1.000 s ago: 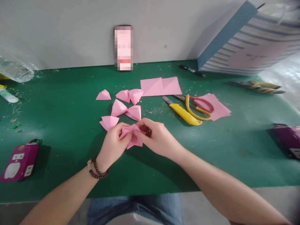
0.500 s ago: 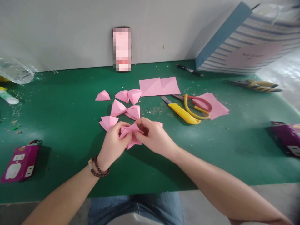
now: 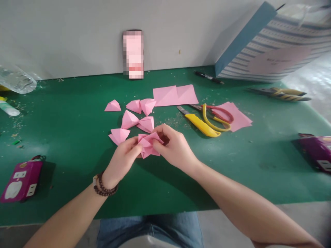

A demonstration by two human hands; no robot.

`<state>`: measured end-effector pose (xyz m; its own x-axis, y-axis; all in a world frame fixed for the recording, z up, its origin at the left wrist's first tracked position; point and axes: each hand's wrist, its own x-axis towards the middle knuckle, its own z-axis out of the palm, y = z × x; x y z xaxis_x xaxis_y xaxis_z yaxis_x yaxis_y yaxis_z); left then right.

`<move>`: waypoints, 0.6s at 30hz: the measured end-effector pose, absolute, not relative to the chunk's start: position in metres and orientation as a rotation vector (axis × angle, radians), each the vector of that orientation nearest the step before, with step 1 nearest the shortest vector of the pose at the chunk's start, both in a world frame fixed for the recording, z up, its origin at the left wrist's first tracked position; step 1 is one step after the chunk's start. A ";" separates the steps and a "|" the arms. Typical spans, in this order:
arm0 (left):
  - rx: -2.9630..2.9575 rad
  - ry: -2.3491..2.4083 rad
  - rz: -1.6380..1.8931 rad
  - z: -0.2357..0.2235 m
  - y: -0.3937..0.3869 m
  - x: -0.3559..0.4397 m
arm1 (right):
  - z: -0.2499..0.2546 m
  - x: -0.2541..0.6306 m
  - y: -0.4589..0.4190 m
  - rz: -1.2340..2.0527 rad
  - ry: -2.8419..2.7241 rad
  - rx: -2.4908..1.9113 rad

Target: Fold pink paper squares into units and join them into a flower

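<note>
Between my two hands is a folded piece of pink paper (image 3: 150,145) with several creased flaps, held above the green table near its front. My left hand (image 3: 126,153) pinches its left side, thumb on top. My right hand (image 3: 173,144) grips the right side, thumb pressed on the paper and the other fingers partly hidden behind it. Just beyond my hands lie several folded pink paper pieces, among them a single one (image 3: 113,105), a pair (image 3: 141,106), another pair (image 3: 130,119) and one (image 3: 119,135) close to my left fingers.
Flat pink sheets (image 3: 176,95) lie farther back. A yellow-handled knife (image 3: 203,125), scissors (image 3: 216,119) and more pink sheets (image 3: 234,115) are to the right. A phone (image 3: 133,54) leans on the wall. Pliers (image 3: 280,93), a pen (image 3: 209,77), a striped bag (image 3: 261,51) and purple boxes (image 3: 22,181) stand around.
The folded pink paper has shifted slightly right and up and now shows more of its flaps. My left hand has opened away a little from its top; my right thumb has moved onto it.
</note>
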<state>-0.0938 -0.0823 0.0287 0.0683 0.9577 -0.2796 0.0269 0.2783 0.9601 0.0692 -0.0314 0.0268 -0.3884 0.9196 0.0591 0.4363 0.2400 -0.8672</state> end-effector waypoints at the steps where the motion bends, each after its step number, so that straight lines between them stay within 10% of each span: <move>1: 1.088 1.327 0.918 0.028 -0.083 -0.094 | 0.027 0.069 -0.032 1.079 -1.934 -1.231; 18: 1.351 1.708 0.840 0.024 -0.082 -0.095 | 0.024 0.068 -0.031 1.380 -1.977 -1.128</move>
